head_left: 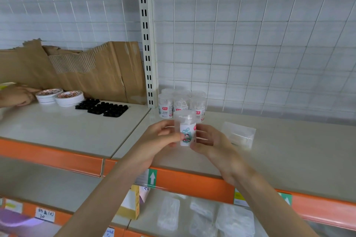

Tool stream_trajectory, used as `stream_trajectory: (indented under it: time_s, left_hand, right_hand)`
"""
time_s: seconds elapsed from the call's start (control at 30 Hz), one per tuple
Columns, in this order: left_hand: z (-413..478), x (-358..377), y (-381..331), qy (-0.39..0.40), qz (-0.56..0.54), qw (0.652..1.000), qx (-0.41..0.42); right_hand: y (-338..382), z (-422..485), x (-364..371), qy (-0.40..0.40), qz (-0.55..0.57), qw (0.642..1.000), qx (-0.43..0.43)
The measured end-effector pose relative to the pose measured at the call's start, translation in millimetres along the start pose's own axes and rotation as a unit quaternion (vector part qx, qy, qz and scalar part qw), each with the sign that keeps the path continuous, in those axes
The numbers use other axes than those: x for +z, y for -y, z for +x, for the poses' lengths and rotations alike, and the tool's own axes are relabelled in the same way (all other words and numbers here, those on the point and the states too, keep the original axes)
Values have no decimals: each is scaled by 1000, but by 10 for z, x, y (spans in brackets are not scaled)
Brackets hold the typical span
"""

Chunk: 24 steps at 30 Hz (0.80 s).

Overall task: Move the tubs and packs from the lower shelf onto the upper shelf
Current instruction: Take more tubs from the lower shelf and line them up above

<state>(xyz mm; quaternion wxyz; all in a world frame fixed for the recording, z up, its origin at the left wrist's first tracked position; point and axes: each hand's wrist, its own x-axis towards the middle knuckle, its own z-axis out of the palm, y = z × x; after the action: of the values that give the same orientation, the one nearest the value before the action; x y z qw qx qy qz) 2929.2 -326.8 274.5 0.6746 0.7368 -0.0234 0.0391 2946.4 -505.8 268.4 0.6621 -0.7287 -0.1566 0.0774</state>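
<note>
I hold a clear round tub (186,128) with a cartoon label upright above the upper shelf (289,152). My left hand (159,138) grips its left side and my right hand (209,141) grips its right side. Just behind it, a cluster of several matching tubs (181,103) stands against the shelf's back grid. A clear flat pack (239,135) lies on the upper shelf to the right of my hands. On the lower shelf, under the orange rail, lie clear packs (204,215) side by side.
An orange price rail (192,181) with a green arrow tag edges the upper shelf. On the left shelf section are torn cardboard (86,69), round white tins (61,97), black trays (103,107) and another person's hand (14,96). A yellow box (131,204) stands on the lower shelf.
</note>
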Motion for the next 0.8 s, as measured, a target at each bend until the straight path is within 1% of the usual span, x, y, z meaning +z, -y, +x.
stream_trajectory:
  time_s: [0.07, 0.13, 0.27, 0.37, 0.53, 0.8]
  left_hand:
    - [21, -11, 3, 7, -11, 1000, -6]
    - [24, -5, 7, 12, 0, 1000, 0]
    - [-6, 35, -3, -1, 48, 999, 24]
    - [-12, 27, 7, -5, 47, 998, 34]
    - [16, 15, 58, -36, 44, 998, 24]
    - [71, 5, 124, -36, 85, 996, 18]
  right_hand:
    - [-7, 2, 2, -6, 12, 1000, 6]
    - [-19, 4, 3, -16, 12, 1000, 9]
    - [-15, 4, 5, -21, -12, 1000, 9]
    - [-7, 6, 5, -17, -31, 999, 11]
    - [-31, 19, 0, -31, -44, 998, 19]
    - [-64, 48, 15, -23, -64, 997, 34]
